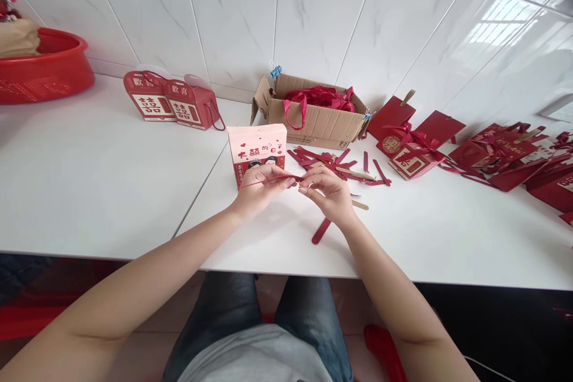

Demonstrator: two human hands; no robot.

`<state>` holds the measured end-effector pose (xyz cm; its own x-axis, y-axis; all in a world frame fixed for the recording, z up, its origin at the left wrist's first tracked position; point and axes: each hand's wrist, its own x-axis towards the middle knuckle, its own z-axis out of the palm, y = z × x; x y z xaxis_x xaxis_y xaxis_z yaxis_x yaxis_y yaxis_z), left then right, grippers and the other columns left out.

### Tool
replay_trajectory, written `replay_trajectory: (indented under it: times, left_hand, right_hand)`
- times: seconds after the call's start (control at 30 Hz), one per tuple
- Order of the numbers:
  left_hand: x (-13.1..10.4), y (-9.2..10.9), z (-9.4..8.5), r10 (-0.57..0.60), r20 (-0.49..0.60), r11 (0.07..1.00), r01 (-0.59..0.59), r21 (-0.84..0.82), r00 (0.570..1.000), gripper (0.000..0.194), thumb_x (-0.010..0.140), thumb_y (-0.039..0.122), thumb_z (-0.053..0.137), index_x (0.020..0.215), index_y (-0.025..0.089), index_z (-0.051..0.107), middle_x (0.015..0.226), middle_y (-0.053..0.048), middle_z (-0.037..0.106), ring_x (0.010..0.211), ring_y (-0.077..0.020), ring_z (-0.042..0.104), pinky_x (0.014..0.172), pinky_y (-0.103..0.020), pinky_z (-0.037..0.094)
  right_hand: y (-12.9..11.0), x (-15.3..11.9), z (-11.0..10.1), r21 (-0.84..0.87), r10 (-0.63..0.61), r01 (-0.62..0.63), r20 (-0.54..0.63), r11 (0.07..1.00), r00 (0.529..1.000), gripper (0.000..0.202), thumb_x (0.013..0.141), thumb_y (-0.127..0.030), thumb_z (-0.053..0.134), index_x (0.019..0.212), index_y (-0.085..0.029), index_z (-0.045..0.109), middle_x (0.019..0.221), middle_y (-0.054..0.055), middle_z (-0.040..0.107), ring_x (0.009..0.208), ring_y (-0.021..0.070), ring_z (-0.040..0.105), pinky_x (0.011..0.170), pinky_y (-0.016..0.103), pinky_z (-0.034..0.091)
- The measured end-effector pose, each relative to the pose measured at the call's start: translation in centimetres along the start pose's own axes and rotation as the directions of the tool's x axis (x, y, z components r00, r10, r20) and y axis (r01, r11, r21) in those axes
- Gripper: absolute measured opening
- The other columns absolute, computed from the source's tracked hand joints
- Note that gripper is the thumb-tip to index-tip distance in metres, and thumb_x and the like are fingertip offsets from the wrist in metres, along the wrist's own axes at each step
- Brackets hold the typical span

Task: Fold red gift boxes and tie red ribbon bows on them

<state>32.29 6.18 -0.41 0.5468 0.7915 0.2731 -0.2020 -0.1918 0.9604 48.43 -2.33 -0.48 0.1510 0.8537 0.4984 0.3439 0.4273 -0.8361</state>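
So, a thin red strip [268, 179] is pinched between the fingertips of the left hand [259, 188] and the right hand [329, 191], both closed on it and held just above the white table [111, 179]. Which end is gripped harder can't be told, it's too small.

Just behind the grip a pink gift box [257, 152] is stood upright, handle not yet fitted as far as can be seen. Just under the right hand one more loose red strip [321, 230] is left lying, and a scatter of red strips [335, 164] is spread right behind the fingers.

Further back an open cardboard box [308, 113] stuffed with red ribbon is parked. Off to the right a heap of flat red boxes [501, 158] is waiting unfolded, so plenty looks left. Off to the left two finished red boxes [172, 101] are stood, and a red basin [45, 71] beyond them. Judged from that, things are only at an early stage.
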Motion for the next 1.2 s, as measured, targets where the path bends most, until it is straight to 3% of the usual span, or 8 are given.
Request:
replay_trajectory:
  times: [0.5,0.93,1.07,1.13,1.2]
  left_hand:
    - [0.0,0.0,0.1,0.019,0.005,1.0,-0.018,-0.016,1.0,0.023,0.067,0.038,0.079,0.076,0.018,0.071,0.079,-0.004,0.072,0.079,-0.0189,0.069,0.077,-0.032,0.057]
    - [-0.3,0.0,0.1,0.055,0.062,0.994,-0.061,0.094,0.997,0.019,0.07,0.035,0.078,0.079,0.019,0.074,0.082,-0.005,0.074,0.08,-0.0189,0.07,0.073,-0.029,0.058]
    - [-0.4,-0.4,-0.1,0.211,0.11,0.959,-0.227,0.167,0.971,0.015,0.077,0.031,0.073,0.084,0.018,0.073,0.09,-0.007,0.074,0.085,-0.019,0.07,0.08,-0.03,0.058]
    - [-0.4,-0.7,-0.3,0.359,0.159,0.898,-0.387,0.209,0.92,0.01,0.079,0.026,0.071,0.086,0.018,0.073,0.093,-0.008,0.074,0.088,-0.0188,0.071,0.083,-0.03,0.058]
    - [-0.3,-0.9,-0.5,0.515,0.213,0.793,-0.556,0.25,0.83,0.007,0.082,0.02,0.068,0.087,0.017,0.072,0.096,-0.008,0.075,0.09,-0.0184,0.071,0.082,-0.03,0.058]
  right_hand:
    - [0.0,0.0,0.0,0.005,-0.003,0.003,0.01,1.0,1.0,0.012,0.079,-0.037,0.07,0.08,-0.025,0.068,0.088,0.005,0.062,0.086,0.017,0.061,0.072,0.033,0.056]
    - [0.0,0.0,0.2,-0.087,-0.055,0.052,-0.03,0.995,0.998,0.008,0.081,-0.032,0.068,0.079,-0.024,0.066,0.085,0.005,0.064,0.083,0.017,0.062,0.07,0.032,0.055]
    - [0.4,0.0,0.2,-0.164,-0.14,0.131,-0.045,0.978,0.989,0.005,0.083,-0.025,0.065,0.079,-0.024,0.066,0.087,0.005,0.066,0.086,0.0169,0.063,0.068,0.03,0.055]
    - [0.5,-0.1,0.2,-0.224,-0.199,0.18,-0.066,0.958,0.978,0.006,0.084,-0.024,0.065,0.078,-0.023,0.066,0.089,0.005,0.067,0.086,0.0171,0.064,0.068,0.031,0.055]
    - [0.5,-0.1,0.1,-0.281,-0.271,0.238,-0.085,0.93,0.959,0.008,0.084,-0.023,0.064,0.077,-0.023,0.067,0.09,0.005,0.067,0.086,0.0173,0.065,0.07,0.032,0.056]
